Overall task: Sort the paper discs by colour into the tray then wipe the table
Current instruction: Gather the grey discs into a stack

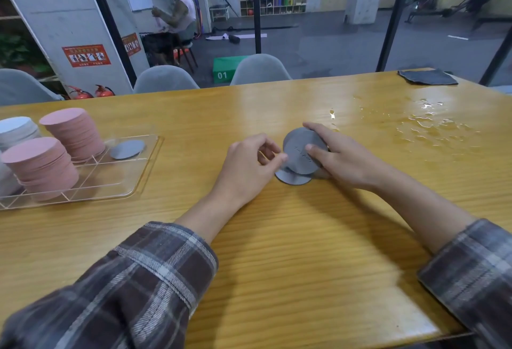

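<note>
Right hand grips a small tilted stack of grey discs at frame centre, thumb on the face, fingers behind. Embossed text on the face is unreadable. Left hand pinches the stack's left edge. One grey disc lies flat underneath on the glossy wood-grain table. Clear gridded tray at left – pink stacks, a white stack, one grey disc. Water puddle at right, dark cloth upper right. Green box behind – "01".
</note>
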A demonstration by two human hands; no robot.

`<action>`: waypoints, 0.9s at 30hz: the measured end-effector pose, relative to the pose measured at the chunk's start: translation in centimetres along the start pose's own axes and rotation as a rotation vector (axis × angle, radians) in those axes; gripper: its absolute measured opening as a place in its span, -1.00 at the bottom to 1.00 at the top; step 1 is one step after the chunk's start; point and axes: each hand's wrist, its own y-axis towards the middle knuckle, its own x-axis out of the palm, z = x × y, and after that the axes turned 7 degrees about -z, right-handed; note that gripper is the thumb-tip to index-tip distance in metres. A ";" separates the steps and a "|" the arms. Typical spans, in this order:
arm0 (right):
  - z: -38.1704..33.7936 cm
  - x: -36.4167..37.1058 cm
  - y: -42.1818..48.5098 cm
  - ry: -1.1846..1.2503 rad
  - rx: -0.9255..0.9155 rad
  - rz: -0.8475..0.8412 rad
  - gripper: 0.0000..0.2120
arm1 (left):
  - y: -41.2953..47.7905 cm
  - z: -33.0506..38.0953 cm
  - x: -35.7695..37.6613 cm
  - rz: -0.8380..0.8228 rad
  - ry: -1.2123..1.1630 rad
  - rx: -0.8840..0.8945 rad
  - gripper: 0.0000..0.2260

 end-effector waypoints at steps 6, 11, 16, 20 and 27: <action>0.2 -0.4 0.2 -0.186 0.004 0.038 -0.50 | -0.3 -0.1 0.1 -0.222 0.175 -0.062 -0.66; 0.3 -0.2 0.2 -0.263 -0.012 0.014 -0.47 | -0.3 -0.4 -1.0 -0.276 0.095 -0.085 -0.76; 0.5 -0.2 0.4 -0.227 -0.012 0.038 -0.48 | 0.0 -0.3 -2.0 -0.380 0.010 -0.107 -0.56; 0.8 -0.1 0.5 -0.159 -0.012 0.071 -0.50 | 0.0 -0.2 -2.4 -0.406 -0.118 -0.110 -0.54; 0.6 0.6 0.5 0.012 -0.006 0.074 -0.56 | -0.1 -0.7 -2.2 -0.191 -0.192 -0.116 -0.71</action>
